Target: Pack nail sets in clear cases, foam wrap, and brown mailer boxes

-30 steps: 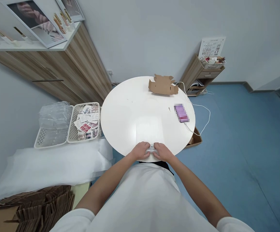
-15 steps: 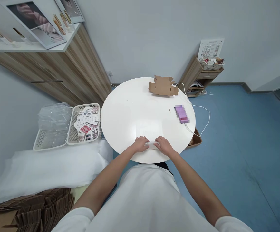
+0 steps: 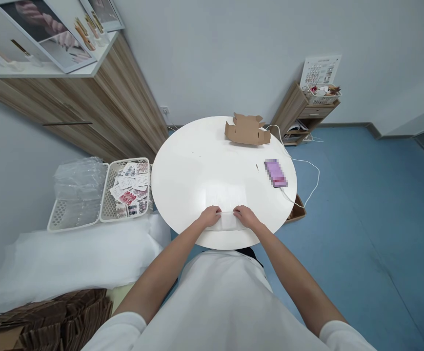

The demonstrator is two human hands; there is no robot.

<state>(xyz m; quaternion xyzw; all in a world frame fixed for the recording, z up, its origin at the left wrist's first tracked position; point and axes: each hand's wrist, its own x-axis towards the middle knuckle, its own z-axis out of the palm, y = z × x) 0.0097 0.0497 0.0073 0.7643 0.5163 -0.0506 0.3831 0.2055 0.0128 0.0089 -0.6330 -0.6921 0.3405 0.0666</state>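
Observation:
A thin, translucent white packing sheet [image 3: 228,221] lies near the front edge of the round white table [image 3: 182,170]. Part of it is folded over into a flat strip, and a faint flat area extends beyond my fingers. My left hand [image 3: 210,216] is closed on the left end of the fold, fingers curled. On the right end, my right hand [image 3: 246,216] grips the same fold with bent fingers. Whether anything lies inside the fold cannot be made out.
An unfolded cardboard box [image 3: 247,130] lies at the table's far side. A blurred purple phone-like object [image 3: 275,172] with a white cable [image 3: 309,195] is at right. Left stand baskets of printed cards [image 3: 129,190] and clear plastic packs [image 3: 80,178], beside white sheeting [image 3: 87,256].
The hands have shifted slightly, and more of the folded sheet now shows on the near side, lying flatter and wider than the earlier narrow strip.

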